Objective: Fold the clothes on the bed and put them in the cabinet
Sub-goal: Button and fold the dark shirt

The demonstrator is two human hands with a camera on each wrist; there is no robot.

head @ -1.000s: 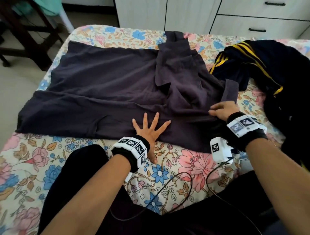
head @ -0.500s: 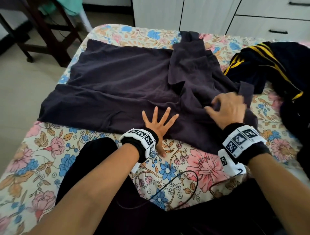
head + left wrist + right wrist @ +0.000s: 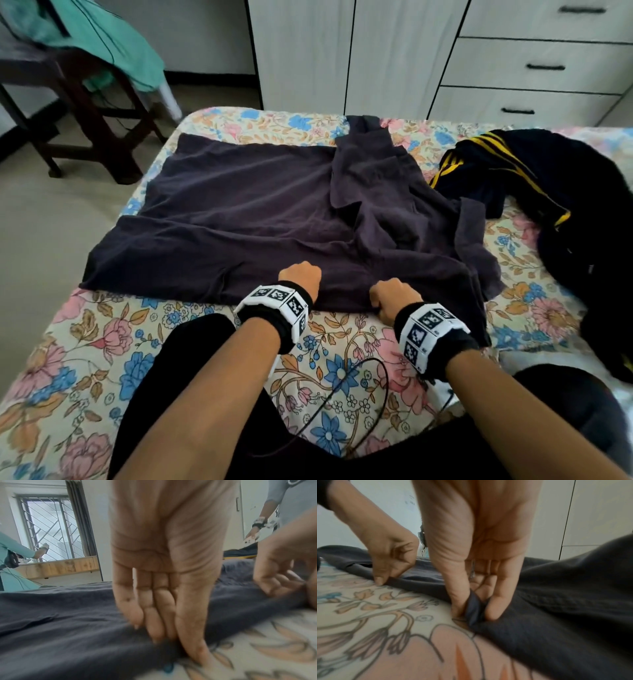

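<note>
Shirt near hem pinched by left hand | right hand likewise | fingertips hidden under cloth folds

The shirt is matt dark cloth, soft and creased, with a fine woven grain at the hem; the sheet is smooth printed cotton-like cloth in a floral pattern; the jacket is dark cloth with yellow stripes; the cabinet looks like matt white-grained board with dark handles; the chair is dark wood.
</note>
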